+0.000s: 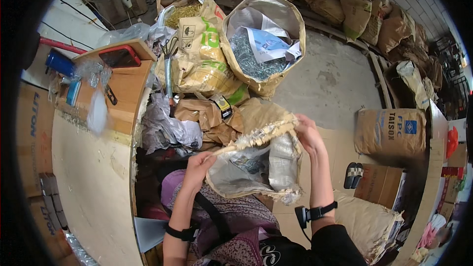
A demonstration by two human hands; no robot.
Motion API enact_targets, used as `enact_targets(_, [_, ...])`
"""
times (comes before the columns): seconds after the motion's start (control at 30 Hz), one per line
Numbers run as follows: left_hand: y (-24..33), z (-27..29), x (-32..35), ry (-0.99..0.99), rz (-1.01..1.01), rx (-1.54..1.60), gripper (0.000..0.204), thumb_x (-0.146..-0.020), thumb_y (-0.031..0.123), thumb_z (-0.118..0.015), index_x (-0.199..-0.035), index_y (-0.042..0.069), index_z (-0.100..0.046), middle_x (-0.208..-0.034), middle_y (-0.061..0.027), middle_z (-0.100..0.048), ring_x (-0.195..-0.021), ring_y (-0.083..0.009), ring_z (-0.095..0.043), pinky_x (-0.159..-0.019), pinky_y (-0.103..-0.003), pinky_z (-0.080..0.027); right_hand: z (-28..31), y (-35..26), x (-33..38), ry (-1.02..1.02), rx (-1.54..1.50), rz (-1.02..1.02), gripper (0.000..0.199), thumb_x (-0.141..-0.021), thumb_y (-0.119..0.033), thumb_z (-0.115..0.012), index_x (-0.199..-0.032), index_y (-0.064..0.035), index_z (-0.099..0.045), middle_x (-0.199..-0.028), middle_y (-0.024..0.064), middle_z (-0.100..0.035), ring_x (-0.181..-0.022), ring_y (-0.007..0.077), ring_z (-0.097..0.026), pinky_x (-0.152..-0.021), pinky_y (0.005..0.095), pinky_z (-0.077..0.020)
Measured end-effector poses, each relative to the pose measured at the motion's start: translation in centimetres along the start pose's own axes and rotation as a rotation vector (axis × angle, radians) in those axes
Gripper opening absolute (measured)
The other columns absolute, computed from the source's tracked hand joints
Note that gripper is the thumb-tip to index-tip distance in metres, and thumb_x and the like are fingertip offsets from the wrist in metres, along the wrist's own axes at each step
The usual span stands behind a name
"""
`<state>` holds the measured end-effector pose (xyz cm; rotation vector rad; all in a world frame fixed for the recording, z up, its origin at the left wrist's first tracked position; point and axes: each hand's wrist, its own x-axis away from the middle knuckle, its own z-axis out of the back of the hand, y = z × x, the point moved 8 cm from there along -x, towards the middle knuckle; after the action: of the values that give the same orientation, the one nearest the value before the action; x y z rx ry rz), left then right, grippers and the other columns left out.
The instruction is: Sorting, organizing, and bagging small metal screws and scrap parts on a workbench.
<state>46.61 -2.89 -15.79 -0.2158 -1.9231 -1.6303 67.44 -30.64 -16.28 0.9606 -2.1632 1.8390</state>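
A woven sack (286,165) with a silvery lining and a frayed, rolled rim stands before my lap, its mouth held wide. At the rim's left side my left hand (198,165) is closed on the edge. My right hand (308,132) grips the far right of the same rim. Down inside the sack lies a small heap of dark, shiny bits (250,163), too small to name. Beyond it, a taller open sack (299,24) holds many small metal pieces (246,59), with a blue-and-white printed sheet (270,45) lying on them.
Left of the sacks is a wooden table (129,76) with a red-cased phone (120,56). A hand rake (169,71) leans on a yellow-and-brown bag (189,76) of gold-coloured pieces. Crumpled brown paper (197,113) lies nearby. A full paper sack (390,130) and slippers (353,175) are at right.
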Motion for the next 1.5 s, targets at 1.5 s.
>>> enact_targets(1.5, [-12.1, 0.4, -1.8, -0.095, 0.306, 0.864, 0.023, -0.092, 0.010, -0.053, -0.115, 0.005, -0.058, -0.106, -0.0105, -0.065, -0.105, -0.0221, -0.060, -0.092, -0.036, -0.047, -2.4, 5.3, -11.7, 0.135, 0.239, -0.031, 0.019, -0.091, -0.013, -0.054, -0.082, 0.0023, -0.060, -0.072, 0.0057, -0.059, -0.068, 0.0154, -0.054, -0.060, 0.0339, -0.0443])
